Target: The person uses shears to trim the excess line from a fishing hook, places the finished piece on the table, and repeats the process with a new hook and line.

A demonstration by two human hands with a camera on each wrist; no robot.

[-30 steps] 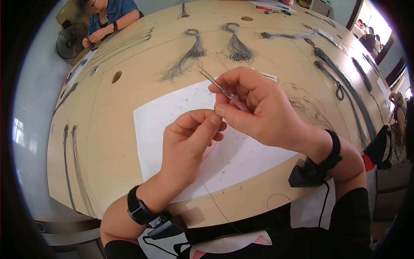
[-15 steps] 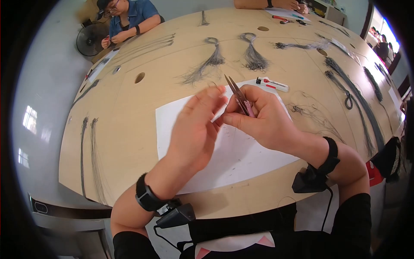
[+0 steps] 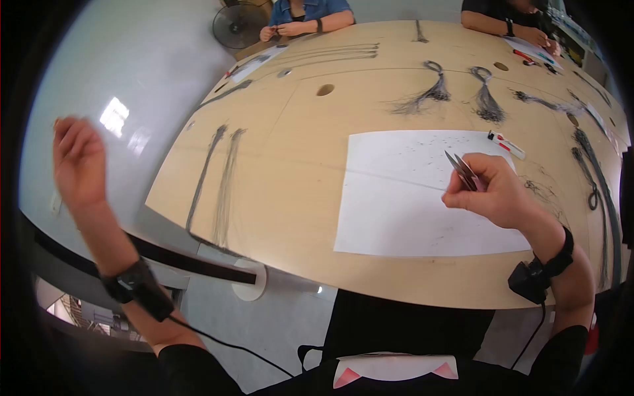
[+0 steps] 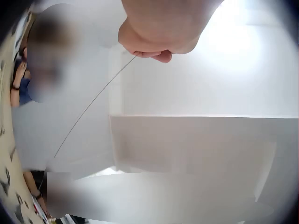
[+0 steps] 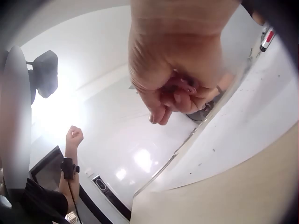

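My left hand (image 3: pixel 80 162) is raised at the far left, out past the table edge, its fingers curled. A thin dark thread (image 4: pixel 87 109) comes out from those fingers in the left wrist view. Faintly, it stretches across the table toward my right hand (image 3: pixel 492 188), which pinches it at thumb and fingertip. That same hand also grips small scissors (image 3: pixel 467 177), pink-handled, blades pointing up and slightly parted. Below it lies a white paper sheet (image 3: pixel 389 224) sprinkled with tiny dark bits.
A lighter (image 3: pixel 508 146) lies at the paper's upper right corner, near loose tangled threads (image 3: pixel 543 191). Looped grey bundles (image 3: pixel 487 102) lie behind the paper, long strands (image 3: pixel 228 185) at left. Two other people sit across the table (image 3: pixel 297 231); a fan (image 3: pixel 241 28) stands behind.
My left hand has left the right hand and swung far out to the left, drawing the thread long. The right hand keeps the scissors over the paper. The head view has turned left.
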